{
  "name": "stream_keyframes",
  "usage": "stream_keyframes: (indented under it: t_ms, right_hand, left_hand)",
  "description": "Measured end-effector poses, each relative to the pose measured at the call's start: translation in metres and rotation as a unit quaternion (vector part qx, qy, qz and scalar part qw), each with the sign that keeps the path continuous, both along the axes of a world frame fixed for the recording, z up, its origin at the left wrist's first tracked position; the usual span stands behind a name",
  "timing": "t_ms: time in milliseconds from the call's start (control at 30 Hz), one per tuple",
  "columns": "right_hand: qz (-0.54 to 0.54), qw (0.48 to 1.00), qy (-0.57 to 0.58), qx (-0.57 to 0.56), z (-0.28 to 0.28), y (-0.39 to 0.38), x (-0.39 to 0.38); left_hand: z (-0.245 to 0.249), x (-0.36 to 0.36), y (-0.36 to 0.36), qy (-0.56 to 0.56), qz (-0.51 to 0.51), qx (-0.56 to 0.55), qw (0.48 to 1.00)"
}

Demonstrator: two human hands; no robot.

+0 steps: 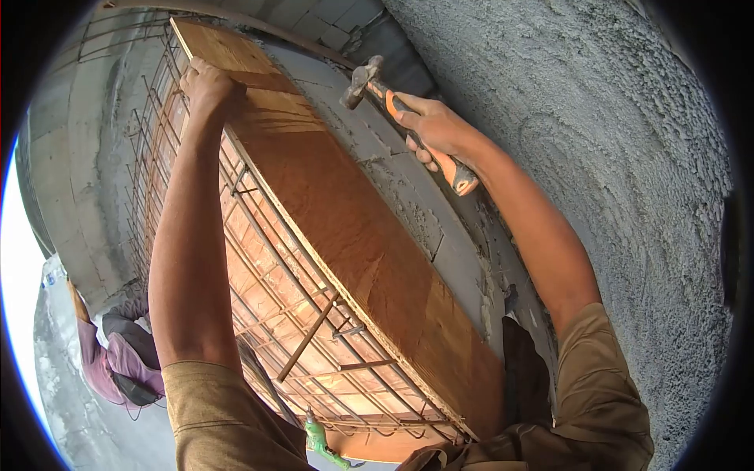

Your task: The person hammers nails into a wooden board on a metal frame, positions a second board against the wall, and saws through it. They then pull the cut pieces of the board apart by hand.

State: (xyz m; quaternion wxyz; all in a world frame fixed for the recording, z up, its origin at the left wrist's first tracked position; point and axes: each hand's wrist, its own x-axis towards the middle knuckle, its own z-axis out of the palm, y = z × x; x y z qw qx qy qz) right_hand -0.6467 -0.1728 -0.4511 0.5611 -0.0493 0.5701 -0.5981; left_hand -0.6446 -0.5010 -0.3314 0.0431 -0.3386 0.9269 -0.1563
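Note:
My right hand is closed around the black-and-orange handle of a hammer, its worn metal head pointing to the upper left. The hammer is raised above the block wall, apart from the board. Near the upper end of a long plywood board, my left hand grips the board's left edge, fingers curled over it. The board runs diagonally from upper left to lower right, and its brown face has lighter bands. Alongside its left edge lies a cage of steel reinforcing bars.
A green power drill sits at the bottom, below the bars. Another person in a purple top is lower down at the left. Rough grey plastered wall rises on the right. Grey blocks line the board's right side.

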Motion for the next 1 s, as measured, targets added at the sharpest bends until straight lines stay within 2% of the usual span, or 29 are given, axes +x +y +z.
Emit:
stream_keyframes:
  t_ms: [67,133,200,233,267,300,400,467,533,600,667,733,800,867,1000]
  right_hand:
    - [-0.121,0.992,0.028,-0.036,-0.001,-0.006,-0.006]
    - [-0.28,0.96,0.023,-0.023,-0.008,-0.025,0.004]
    - [-0.294,0.955,0.036,0.01,-0.014,-0.025,0.037]
    - [-0.184,0.98,0.047,0.062,-0.017,-0.019,0.058]
    - [-0.001,0.999,0.008,0.051,-0.022,-0.009,0.066]
    - [0.012,0.998,-0.046,0.048,-0.029,-0.003,0.068]
    - [-0.017,0.996,0.009,0.082,-0.019,0.007,0.055]
    - [-0.142,0.989,0.007,0.037,-0.014,0.006,0.052]
    - [-0.288,0.957,0.019,-0.01,-0.012,-0.005,0.056]
    - [-0.351,0.936,0.016,0.011,-0.016,-0.024,0.079]
    - [-0.156,0.986,-0.036,0.034,-0.021,-0.016,0.102]
    - [-0.066,0.992,-0.1,0.049,-0.036,0.008,0.105]
    - [-0.056,0.994,-0.024,0.091,-0.039,0.037,0.123]
    - [-0.128,0.98,-0.062,0.137,-0.039,0.066,0.149]
    - [-0.132,0.971,-0.069,0.185,-0.051,0.153,0.197]
  left_hand:
    - [0.003,-0.001,0.001,-0.011,0.005,0.003,1.0]
    - [0.001,0.001,0.007,-0.007,0.011,0.02,1.0]
    - [0.006,0.0,0.012,0.013,0.013,0.041,0.999]
    - [0.006,0.001,0.01,0.018,0.009,0.04,0.999]
    - [0.004,0.004,0.009,0.023,0.005,0.041,0.999]
    - [0.003,0.002,0.007,0.029,-0.001,0.041,0.999]
    - [0.002,-0.001,0.003,0.025,0.011,0.056,0.998]
    - [0.005,-0.001,0.008,0.014,0.011,0.06,0.998]
    - [0.004,0.001,0.01,0.008,0.007,0.055,0.998]
    - [0.004,0.0,0.007,0.013,-0.002,0.038,0.999]
    - [0.006,0.003,0.013,-0.002,-0.004,0.031,1.0]
    - [0.009,-0.003,0.016,0.001,-0.008,0.039,0.999]
    - [0.007,0.0,0.01,0.008,-0.001,0.067,0.998]
    - [0.001,0.003,0.007,0.028,-0.008,0.07,0.997]
    - [0.003,0.005,0.02,0.058,-0.004,0.061,0.996]
